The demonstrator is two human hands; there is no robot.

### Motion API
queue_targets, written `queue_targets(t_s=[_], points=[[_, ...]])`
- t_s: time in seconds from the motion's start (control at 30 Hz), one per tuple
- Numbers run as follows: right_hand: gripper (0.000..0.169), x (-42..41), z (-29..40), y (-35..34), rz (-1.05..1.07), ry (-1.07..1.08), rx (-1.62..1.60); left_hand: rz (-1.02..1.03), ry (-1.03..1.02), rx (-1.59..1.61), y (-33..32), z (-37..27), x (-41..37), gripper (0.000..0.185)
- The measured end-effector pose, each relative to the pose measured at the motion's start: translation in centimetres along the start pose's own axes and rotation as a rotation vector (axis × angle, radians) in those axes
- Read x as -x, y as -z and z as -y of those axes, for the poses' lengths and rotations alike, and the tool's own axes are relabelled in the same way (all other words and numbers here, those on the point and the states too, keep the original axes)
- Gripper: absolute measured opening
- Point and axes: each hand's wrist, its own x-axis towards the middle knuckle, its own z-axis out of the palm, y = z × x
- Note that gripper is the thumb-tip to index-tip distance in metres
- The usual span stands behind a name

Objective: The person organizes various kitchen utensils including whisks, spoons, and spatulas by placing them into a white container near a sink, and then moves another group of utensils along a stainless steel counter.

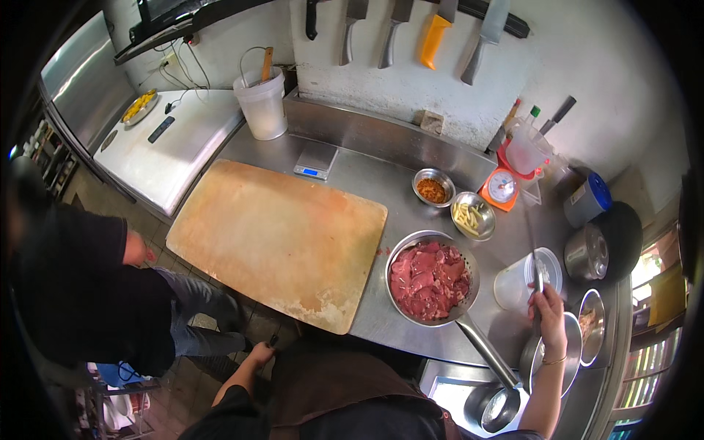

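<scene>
My right hand (546,311) is closed on the metal handle of a kitchen knife (538,275), whose thin blade points away from me beside a translucent plastic tub (511,286). My left hand (262,353) is low beside my apron, closed around a small black object (273,340) that I cannot identify. Between my hands, a perforated steel strainer (474,291) with a long handle holds pieces of raw red meat (426,280). A worn, bare cutting board (275,236) lies left of it. Small steel bowls hold a reddish-brown seasoning (431,190) and pale yellow strips (466,219).
A digital scale (317,160) and white bucket (263,104) stand behind the board. An orange dial scale (501,187), lidded pot (586,256) and steel bowls (572,352) crowd the right. Several knives (436,41) hang on the wall. Another person (82,286) stands at left.
</scene>
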Motion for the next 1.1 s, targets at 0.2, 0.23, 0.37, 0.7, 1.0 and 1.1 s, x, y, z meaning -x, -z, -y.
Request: queue_targets(t_s=[0.2,0.23,0.37,0.7,1.0,1.1], points=[[0.028,-9.4,9.3,-5.3,-0.269,0.316,0.041,0.074,0.032,0.017,-0.5,0.3,-3.6,0.038],[0.030,-11.9,11.0,-6.9,-0.298,0.384,0.010,0.075,0.049,0.017,-0.3,1.1,-4.8,0.039],[0.036,-23.7,13.9,-11.0,-0.452,0.556,0.064,0.173,0.059,0.055,4.3,-2.8,-0.7,0.032],[0.031,-38.0,17.0,-21.7,-0.991,0.808,0.049,0.107,0.146,0.253,5.8,9.5,-4.5,0.027],[0.030,-41.5,17.9,-23.8,-1.123,0.743,0.090,0.127,0.305,0.297,6.3,11.2,0.0,0.032],[0.029,-42.2,18.0,-24.0,-1.131,0.691,0.103,0.122,0.254,0.289,6.3,10.8,0.0,0.034]])
